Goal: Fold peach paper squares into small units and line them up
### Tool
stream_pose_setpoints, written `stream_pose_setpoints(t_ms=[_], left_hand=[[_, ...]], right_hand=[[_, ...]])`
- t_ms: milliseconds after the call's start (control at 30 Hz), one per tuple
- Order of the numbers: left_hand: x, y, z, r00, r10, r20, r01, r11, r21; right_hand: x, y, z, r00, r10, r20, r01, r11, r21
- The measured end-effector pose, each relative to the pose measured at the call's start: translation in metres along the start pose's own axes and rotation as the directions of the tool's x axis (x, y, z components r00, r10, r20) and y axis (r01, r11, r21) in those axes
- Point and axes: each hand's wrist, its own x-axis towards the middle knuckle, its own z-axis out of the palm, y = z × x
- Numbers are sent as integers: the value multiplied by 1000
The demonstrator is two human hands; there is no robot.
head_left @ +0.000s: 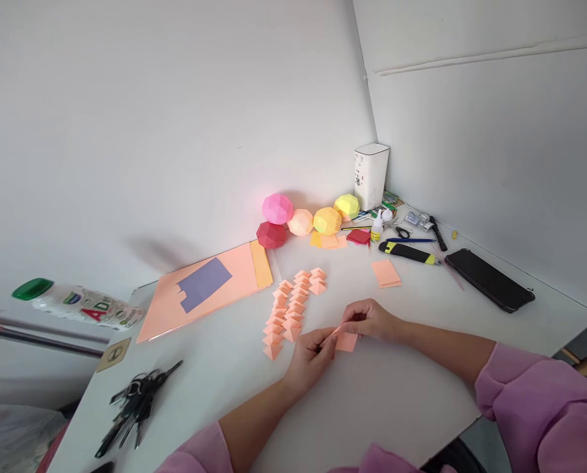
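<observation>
A small peach paper piece (346, 341) is held between my two hands over the white table. My left hand (311, 358) pinches its left edge, and my right hand (369, 320) pinches its upper edge with thumb and fingers. Just left of my hands, several folded peach paper pieces (293, 315) lie overlapping in rows. A small stack of flat peach paper (386, 273) rests beyond my right hand. Faceted paper balls in pink (277, 209), red (271, 234), peach (300, 222), orange (327, 221) and yellow (347, 207) sit by the wall.
Large peach sheets (160, 305) with a purple piece (205, 284) lie at the left. Keys (138, 401) and a bottle (83, 304) are nearer that side. A glue bottle (376, 228), cutter (409, 253), phone (489, 278) and white box (371, 177) stand or lie at the right.
</observation>
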Motion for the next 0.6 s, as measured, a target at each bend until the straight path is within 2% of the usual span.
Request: stream_pose_setpoints(t_ms=[333, 500, 600], left_hand=[[0, 6, -1, 1000, -20, 11, 21, 1000, -23], [-1, 7, 0, 999, -27, 22, 28, 998, -54], [-1, 5, 2, 996, -91, 2, 90, 982, -168]], right_hand=[[-3, -4, 2, 1000, 21, 24, -22, 998, 65], [-3, -1, 4, 997, -47, 64, 50, 998, -40], [-3, 1, 5, 998, -52, 22, 54, 996, -76]])
